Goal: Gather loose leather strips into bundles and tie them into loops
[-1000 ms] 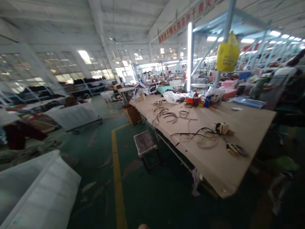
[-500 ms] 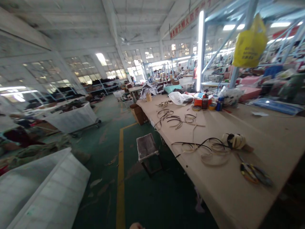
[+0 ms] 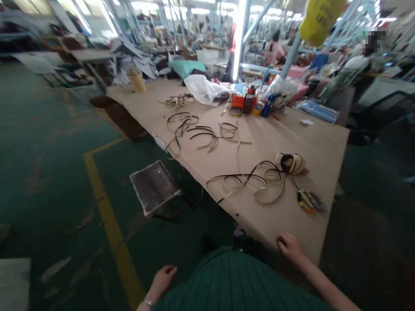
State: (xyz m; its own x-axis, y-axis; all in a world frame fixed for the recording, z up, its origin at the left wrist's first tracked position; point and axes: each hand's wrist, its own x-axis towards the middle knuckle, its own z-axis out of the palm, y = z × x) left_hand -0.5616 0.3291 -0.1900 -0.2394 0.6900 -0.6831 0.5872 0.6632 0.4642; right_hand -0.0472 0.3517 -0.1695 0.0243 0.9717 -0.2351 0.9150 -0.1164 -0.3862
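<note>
Low beside my body, away from the table, is my left hand (image 3: pixel 163 277), its fingers curled in and nothing visible in them. My right hand (image 3: pixel 290 247) is over the table's near edge with its fingers loosely curled and no object seen in them; whether it touches the surface I cannot tell. Scissors with yellow and black handles (image 3: pixel 308 200) lie beyond it on the brown-covered table (image 3: pixel 275 222). Close to them are a roll of strap (image 3: pixel 293 163) and long loops of thin black and beige strips (image 3: pixel 249 179).
A stool (image 3: pixel 155 185) stands left of the table, near a brown carton (image 3: pixel 118 119). Farther back lie cut strips (image 3: pixel 205 134), a white plastic bag (image 3: pixel 205 90), tape and bottles. A yellow bag (image 3: pixel 320 21) hangs from a post. Other people sit in the background.
My view has turned right and down, and the table is now more central. Both forearms and my green clothing have come into sight; earlier only part of a hand showed at the bottom.
</note>
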